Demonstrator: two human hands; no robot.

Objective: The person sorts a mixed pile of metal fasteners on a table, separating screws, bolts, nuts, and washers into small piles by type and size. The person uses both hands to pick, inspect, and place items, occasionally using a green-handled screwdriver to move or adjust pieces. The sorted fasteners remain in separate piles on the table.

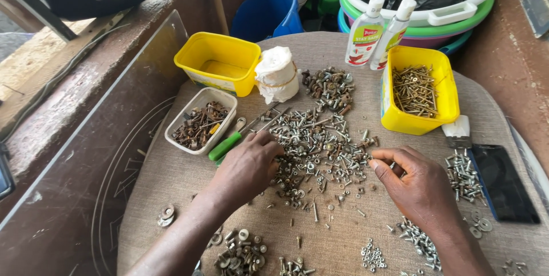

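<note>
A big loose heap of mixed bolts, nuts and washers [320, 144] lies on the burlap-covered round table [171, 179]. My left hand [249, 167] rests palm down at the heap's left edge, fingers curled into the hardware. My right hand [414, 181] is at the heap's right edge, fingertips pinched close over small pieces; whether it holds one I cannot tell. Small sorted piles lie near me: washers and nuts [240, 253], small nuts [373, 256], and bolts [420, 241].
A yellow tub of screws [420, 90], an empty yellow tub [217, 61], a white tub of rusty hardware [200, 121], a green-handled screwdriver [226, 145], a white cloth roll [277, 73], two white bottles [377, 33], a paintbrush [457, 130], a phone [503, 181], stacked basins [452, 21].
</note>
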